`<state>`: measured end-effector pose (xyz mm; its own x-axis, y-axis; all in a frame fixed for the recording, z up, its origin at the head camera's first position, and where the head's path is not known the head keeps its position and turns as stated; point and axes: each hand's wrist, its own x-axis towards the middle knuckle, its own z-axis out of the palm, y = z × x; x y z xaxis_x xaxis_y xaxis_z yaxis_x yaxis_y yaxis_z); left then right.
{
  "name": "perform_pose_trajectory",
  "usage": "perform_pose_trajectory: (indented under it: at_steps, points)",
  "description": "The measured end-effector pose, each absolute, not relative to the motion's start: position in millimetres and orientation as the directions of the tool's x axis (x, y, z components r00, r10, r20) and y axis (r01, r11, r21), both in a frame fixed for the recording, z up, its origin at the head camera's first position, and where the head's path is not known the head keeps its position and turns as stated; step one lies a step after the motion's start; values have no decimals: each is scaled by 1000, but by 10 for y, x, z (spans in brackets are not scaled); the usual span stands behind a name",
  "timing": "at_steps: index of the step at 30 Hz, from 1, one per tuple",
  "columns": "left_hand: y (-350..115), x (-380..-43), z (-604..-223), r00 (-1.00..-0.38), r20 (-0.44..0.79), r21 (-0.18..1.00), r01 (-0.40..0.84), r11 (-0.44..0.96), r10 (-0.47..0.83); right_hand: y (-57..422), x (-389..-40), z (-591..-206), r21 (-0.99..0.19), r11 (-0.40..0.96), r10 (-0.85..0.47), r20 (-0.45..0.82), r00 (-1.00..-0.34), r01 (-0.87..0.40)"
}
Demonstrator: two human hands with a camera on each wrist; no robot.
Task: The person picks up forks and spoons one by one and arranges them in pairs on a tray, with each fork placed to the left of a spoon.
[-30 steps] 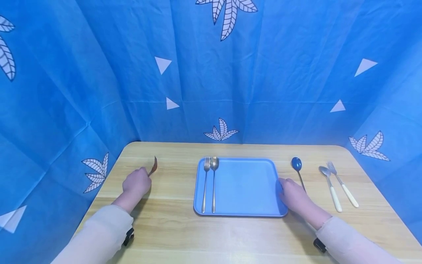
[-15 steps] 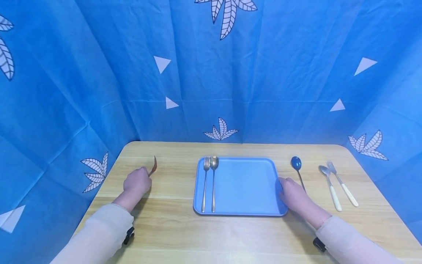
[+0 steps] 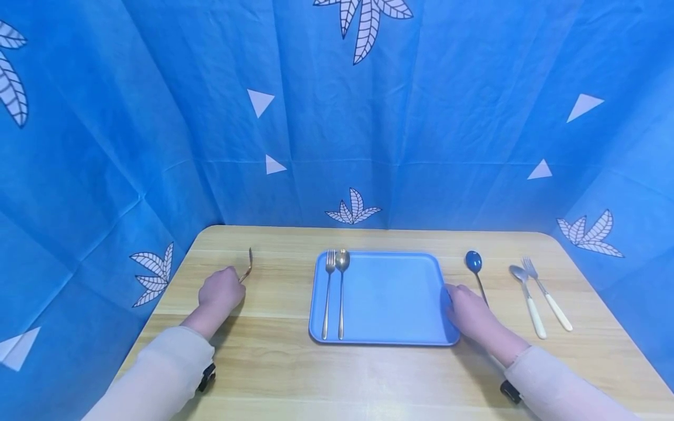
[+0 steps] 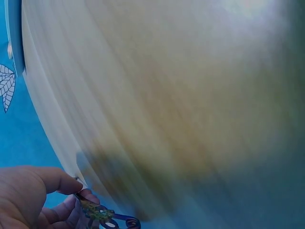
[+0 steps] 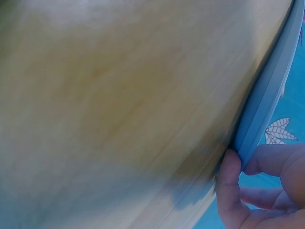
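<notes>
My left hand (image 3: 221, 290) pinches a thin coppery piece of cutlery (image 3: 247, 266) above the left side of the table. Its curved end shows edge-on, so I cannot tell whether it is a fork or a spoon. In the left wrist view, an ornate handle (image 4: 97, 213) with curled wire at its tail sits between thumb and fingers. On the right, my right hand (image 3: 468, 311) grips the right rim of a blue tray (image 3: 395, 298). Thumb and fingers pinch that tray edge (image 5: 262, 105) in the right wrist view. A fork (image 3: 329, 292) and a spoon (image 3: 341, 292) lie side by side along the tray's left.
Right of the tray lies a dark-handled spoon (image 3: 474, 263), partly hidden by my right hand. Farther right are a white-handled spoon (image 3: 530, 304) and a white-handled fork (image 3: 550, 298). A blue patterned cloth (image 3: 337, 117) hangs behind the wooden table (image 3: 274, 374) and at its sides.
The coppery piece of cutlery has turned slightly in my left hand, its end now looking thinner, and that hand has shifted a little right. My right hand and the tray stay put.
</notes>
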<state>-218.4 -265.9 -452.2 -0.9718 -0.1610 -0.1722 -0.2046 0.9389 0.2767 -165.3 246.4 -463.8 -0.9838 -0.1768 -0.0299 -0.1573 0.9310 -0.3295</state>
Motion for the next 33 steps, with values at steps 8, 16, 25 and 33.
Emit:
perform_pose_trajectory:
  at_steps: [8,16,25,33]
  points:
    - [-2638,-2159,-4510,-971,-185,293,-202,935,-152,2466,-1657,-4650,-335,929,-177,-30,-984,-157]
    - [-2642,-2148,-4510,-970,-191,304,-203,931,-150,2460,-1650,-4646,-335,928,-183,-24,-983,-164]
    - [-2654,-2156,-4516,-976,-183,322,-176,930,-121,2459,-1643,-4649,-334,927,-186,-15,-982,-170]
    - [-2669,-2175,-4526,-974,-199,327,-172,929,-110,2456,-1648,-4639,-326,928,-191,-4,-982,-179]
